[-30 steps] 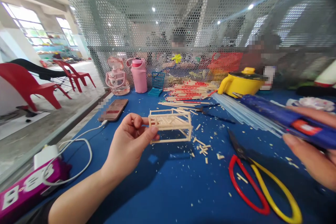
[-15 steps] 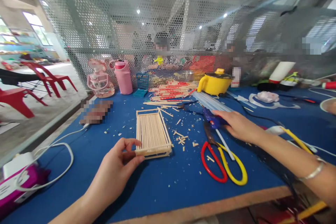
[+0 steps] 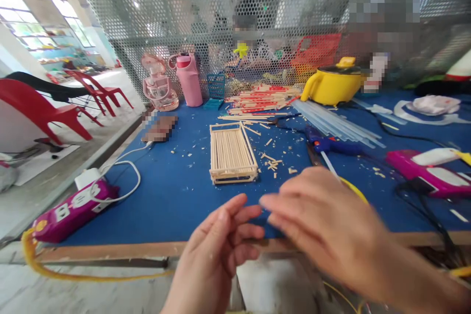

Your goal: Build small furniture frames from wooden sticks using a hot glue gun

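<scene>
A small frame built of pale wooden sticks (image 3: 232, 154) rests flat on the blue tabletop (image 3: 172, 196), untouched. My left hand (image 3: 217, 250) and my right hand (image 3: 324, 225) are raised together in front of the table's near edge, fingertips almost meeting, both blurred and holding nothing. A blue glue gun (image 3: 331, 145) lies on the table right of the frame, with clear glue sticks (image 3: 338, 122) behind it. Only a sliver of the yellow scissor handle (image 3: 356, 189) shows past my right hand.
A pile of red-tipped sticks (image 3: 265, 100), a yellow pot (image 3: 333, 86), a pink bottle (image 3: 188, 80) and a pink jug (image 3: 158, 89) stand at the back by the mesh screen (image 3: 184, 10). A phone (image 3: 160, 129), a magenta power strip (image 3: 69, 211) and red chairs (image 3: 40, 117) are at the left. People sit behind the mesh.
My left hand has let go of the stick frame, which now lies on the table. My right hand has left the glue gun, and both hands have drawn back toward me.
</scene>
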Motion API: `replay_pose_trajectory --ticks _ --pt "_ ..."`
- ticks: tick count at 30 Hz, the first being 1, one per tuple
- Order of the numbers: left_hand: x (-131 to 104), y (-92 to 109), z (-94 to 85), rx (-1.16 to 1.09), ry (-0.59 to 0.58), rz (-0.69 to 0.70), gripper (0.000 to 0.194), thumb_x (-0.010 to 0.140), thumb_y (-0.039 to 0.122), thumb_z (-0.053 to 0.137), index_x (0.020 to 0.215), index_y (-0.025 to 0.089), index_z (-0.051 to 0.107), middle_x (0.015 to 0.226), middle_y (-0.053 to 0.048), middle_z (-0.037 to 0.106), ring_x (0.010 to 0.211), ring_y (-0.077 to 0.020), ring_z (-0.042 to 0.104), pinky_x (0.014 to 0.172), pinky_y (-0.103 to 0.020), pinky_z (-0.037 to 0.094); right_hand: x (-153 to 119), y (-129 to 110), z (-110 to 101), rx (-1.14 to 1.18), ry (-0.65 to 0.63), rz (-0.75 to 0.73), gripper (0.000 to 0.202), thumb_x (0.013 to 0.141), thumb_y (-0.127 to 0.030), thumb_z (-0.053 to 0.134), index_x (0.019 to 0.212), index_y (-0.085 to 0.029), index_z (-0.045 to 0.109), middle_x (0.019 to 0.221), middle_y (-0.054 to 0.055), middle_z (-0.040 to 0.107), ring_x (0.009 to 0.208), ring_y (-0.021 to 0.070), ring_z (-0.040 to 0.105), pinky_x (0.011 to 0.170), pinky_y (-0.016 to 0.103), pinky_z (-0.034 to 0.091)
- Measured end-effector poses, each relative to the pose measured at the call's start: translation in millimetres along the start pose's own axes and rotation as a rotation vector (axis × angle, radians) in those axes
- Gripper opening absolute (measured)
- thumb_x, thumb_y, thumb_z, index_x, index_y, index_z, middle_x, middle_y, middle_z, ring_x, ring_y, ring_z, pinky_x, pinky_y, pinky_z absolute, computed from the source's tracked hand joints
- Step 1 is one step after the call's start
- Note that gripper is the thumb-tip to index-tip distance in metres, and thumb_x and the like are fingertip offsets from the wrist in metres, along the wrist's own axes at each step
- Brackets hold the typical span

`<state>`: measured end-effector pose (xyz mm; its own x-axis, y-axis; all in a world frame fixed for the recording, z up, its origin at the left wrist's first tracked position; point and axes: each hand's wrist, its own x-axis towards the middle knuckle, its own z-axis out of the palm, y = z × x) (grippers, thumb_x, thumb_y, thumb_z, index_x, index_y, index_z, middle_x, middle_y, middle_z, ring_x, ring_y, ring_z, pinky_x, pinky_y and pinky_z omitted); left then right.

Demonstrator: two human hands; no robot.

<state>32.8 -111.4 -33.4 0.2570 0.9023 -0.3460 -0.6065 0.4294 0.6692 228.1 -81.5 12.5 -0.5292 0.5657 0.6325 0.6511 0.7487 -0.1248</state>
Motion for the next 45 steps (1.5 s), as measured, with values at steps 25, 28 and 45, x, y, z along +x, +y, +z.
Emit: replay_pose_trajectory --ticks 25,28,45 --pt "11.7 -10.0 13.5 0.021 -0.238 -0.031 0.061 0.086 0.062 0.045 0.114 0.012 0.067 0.114 -0.016 0.067 0.110 -0.0294 0.061 0.092 -0.040 0.049 -1.1 -15.0 37.9 0.078 -0.007 0.072 0.015 0.090 -0.016 0.054 0.083 -0.018 0.067 0.078 0.002 0.064 0.074 0.0152 0.051 0.073 0.035 0.036" --pt "10.2 -12.1 11.8 0.102 -0.262 0.004 0.064 0.089 0.063 0.036 0.119 0.014 0.065 0.119 -0.014 0.065 0.114 -0.0282 0.058 0.095 -0.040 0.046 2.3 -14.8 32.5 0.036 -0.048 0.057 0.016 0.089 -0.016 0.055 0.080 -0.018 0.068 0.077 0.003 0.063 0.074 0.0163 0.050 0.075 0.037 0.033" --pt "12.8 -1.4 7.1 0.432 -0.198 -0.061 0.073 0.079 0.074 0.041 0.102 0.010 0.069 0.098 -0.017 0.067 0.094 -0.0271 0.063 0.084 -0.040 0.050 27.2 8.2 19.1 0.269 -0.339 0.043 0.017 0.090 -0.018 0.056 0.077 -0.021 0.066 0.074 -0.003 0.066 0.075 0.0122 0.056 0.076 0.031 0.037"
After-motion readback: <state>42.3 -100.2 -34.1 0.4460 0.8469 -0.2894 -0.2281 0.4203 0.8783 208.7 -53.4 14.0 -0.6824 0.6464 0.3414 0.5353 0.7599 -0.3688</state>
